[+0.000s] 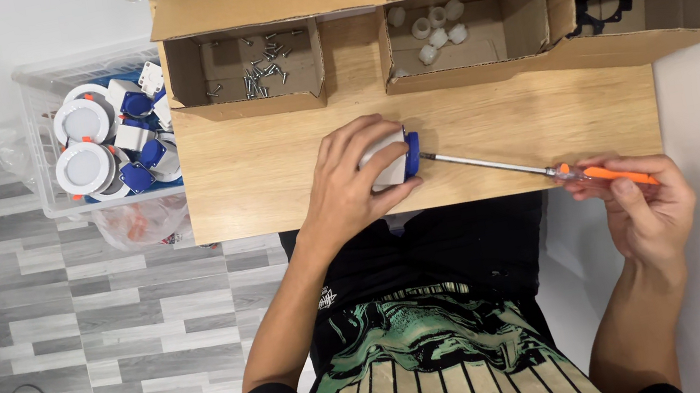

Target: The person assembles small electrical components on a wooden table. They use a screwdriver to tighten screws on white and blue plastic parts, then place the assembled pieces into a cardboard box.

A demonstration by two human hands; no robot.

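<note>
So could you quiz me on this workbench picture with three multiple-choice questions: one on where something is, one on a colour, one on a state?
1. Where do the loose screws lie?
A. In the left cardboard compartment
B. On the floor
C. In the plastic bin

2. What colour is the screwdriver handle?
A. Green
B. Orange
C. Black

3. What is the left hand doing?
A. Hanging free
B. Resting flat on the bare table
C. Gripping a small white and blue part

Answers: 1 A, the screws sit in the box at the left. 2 B, orange shows in the right hand. 3 C, the fingers wrap the part on the wooden table.
</note>
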